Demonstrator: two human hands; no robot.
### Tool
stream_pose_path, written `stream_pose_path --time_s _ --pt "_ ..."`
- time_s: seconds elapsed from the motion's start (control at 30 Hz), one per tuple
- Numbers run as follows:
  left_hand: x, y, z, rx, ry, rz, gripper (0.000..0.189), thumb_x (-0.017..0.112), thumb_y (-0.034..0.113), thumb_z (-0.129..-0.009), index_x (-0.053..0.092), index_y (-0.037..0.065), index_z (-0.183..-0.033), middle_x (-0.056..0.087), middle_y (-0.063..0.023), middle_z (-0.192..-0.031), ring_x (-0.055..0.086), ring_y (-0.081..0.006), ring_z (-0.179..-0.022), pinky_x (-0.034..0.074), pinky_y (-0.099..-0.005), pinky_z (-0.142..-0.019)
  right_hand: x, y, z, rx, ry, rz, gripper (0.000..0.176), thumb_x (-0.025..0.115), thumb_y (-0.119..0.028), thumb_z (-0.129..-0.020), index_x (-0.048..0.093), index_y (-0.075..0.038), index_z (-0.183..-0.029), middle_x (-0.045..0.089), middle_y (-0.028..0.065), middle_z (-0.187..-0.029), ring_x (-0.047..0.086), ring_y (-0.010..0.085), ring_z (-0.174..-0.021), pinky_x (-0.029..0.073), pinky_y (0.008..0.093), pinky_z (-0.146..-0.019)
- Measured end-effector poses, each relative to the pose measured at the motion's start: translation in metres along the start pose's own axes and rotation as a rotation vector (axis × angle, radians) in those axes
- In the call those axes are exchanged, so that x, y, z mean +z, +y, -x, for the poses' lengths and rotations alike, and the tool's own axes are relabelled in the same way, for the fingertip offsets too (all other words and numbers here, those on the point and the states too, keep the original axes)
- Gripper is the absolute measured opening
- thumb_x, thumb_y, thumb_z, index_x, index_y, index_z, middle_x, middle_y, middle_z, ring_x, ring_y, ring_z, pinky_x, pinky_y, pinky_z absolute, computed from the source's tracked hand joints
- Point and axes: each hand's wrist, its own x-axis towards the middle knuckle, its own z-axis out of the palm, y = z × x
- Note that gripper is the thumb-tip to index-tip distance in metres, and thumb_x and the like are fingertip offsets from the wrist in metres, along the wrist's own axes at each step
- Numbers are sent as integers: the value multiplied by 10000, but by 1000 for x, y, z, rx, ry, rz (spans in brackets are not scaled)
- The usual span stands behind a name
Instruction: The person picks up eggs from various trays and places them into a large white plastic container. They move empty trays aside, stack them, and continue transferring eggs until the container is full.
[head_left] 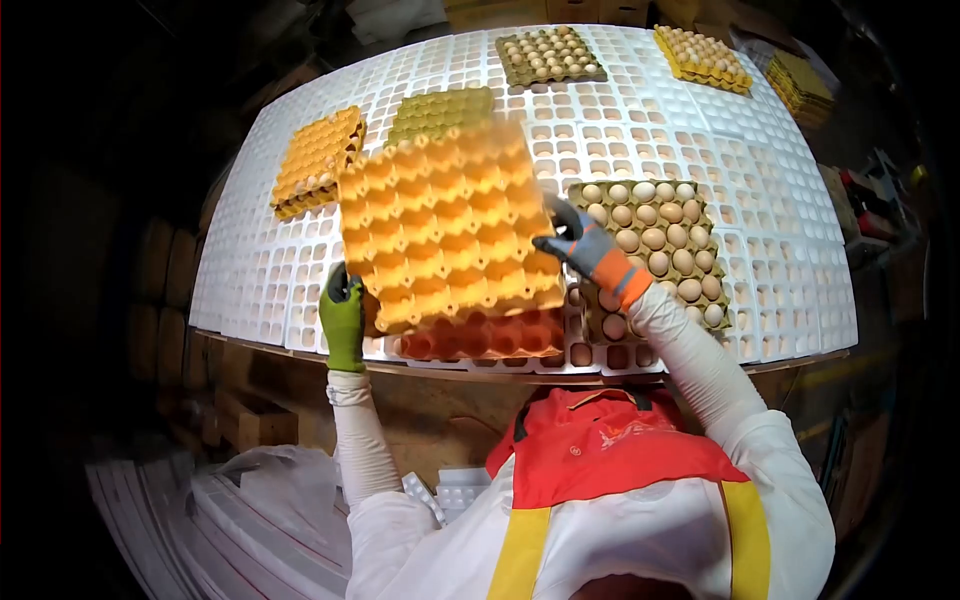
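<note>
Both my gloved hands hold a yellow egg tray (pixel 450 220), tilted up above the near side of the white table. My left hand (pixel 343 315), in a green glove, is closed on its lower left edge. At its right edge, my right hand (pixel 590 250), in a grey and orange glove, grips the tray. Beneath it lies a red egg tray (pixel 480 338), mostly covered. Just right of my right hand, a brownish-green tray (pixel 712 228) is filled with eggs; my forearm passes over its lower part.
White pocketed panels (pixel 760 200) cover the table. Farther back are a yellow tray stack (pixel 318 150) with some eggs, a green tray (pixel 440 108), a dark tray of eggs (pixel 505 68) and a yellow tray of eggs (pixel 700 78). The table's wooden edge (pixel 790 364) runs before me.
</note>
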Motion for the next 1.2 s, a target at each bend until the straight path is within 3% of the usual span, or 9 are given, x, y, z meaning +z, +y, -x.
stream_pose_path --time_s 0.1,0.33,0.43,0.5,0.7,0.8,0.87,1.07,1.2 --pt "16 -50 23 -121 -71 -134 395 618 92 -935 600 -43 -1305 711 -137 -1176 666 -172 -1012 509 -305 -887 14 84 36 149 57 374 893 722 -540 -834 371 -82 -1515 618 255 -1305 623 420 -1146 506 447 -970" --pt "28 -73 22 -194 -108 -75 359 615 75 -914 636 -44 -1252 724 -132 -1137 671 -192 -1008 513 -325 -892 27 74 61 338 69 423 848 660 -483 -896 287 -68 -1535 621 293 -1256 611 429 -1141 482 448 -970" --pt "20 -20 36 -166 -119 120 282 650 152 -957 650 -35 -1169 696 -53 -973 636 -129 -857 512 -272 -787 12 44 33 55 186 474 701 680 -385 -904 419 -91 -1484 619 232 -1295 588 386 -1192 467 417 -1009" --pt "12 40 59 -466 -173 264 208 640 251 -992 626 44 -985 569 41 -779 510 -51 -635 433 -196 -580 -6 20 -10 -97 144 452 646 686 -371 -903 471 -115 -1455 615 195 -1313 584 370 -1196 456 413 -1033" --pt "87 54 149 -536 32 568 141 658 170 -971 546 85 -975 561 -7 -800 562 -105 -642 536 -264 -598 -13 -33 -88 -371 427 156 505 684 -402 -919 585 -116 -1323 595 150 -1303 547 337 -1235 454 409 -1033" --pt "140 49 177 -610 151 635 247 674 220 -980 507 42 -1015 581 -50 -937 611 -158 -817 620 -357 -720 -8 -1 -40 -79 345 55 516 672 -424 -923 577 -118 -1328 583 157 -1303 550 331 -1224 446 413 -1037" --pt "156 39 186 -545 185 586 201 645 248 -1001 560 71 -1046 635 -62 -1023 650 -184 -869 604 -357 -766 16 38 7 -60 350 614 536 654 -434 -930 551 -125 -1357 536 166 -1350 520 355 -1248 424 428 -1055" --pt "134 55 193 -867 -258 471 176 675 167 -956 603 47 -1062 624 -69 -989 633 -163 -795 588 -304 -664 53 42 43 -171 -157 1026 522 633 -382 -916 549 -123 -1362 492 133 -1412 421 346 -1336 334 515 -1106" --pt "132 83 196 13 -240 -143 253 721 152 -900 670 35 -1118 653 -150 -1183 663 -275 -1038 549 -385 -832 38 53 68 -362 -31 786 517 624 -352 -934 533 -123 -1389 470 142 -1448 403 372 -1369 355 504 -1111"
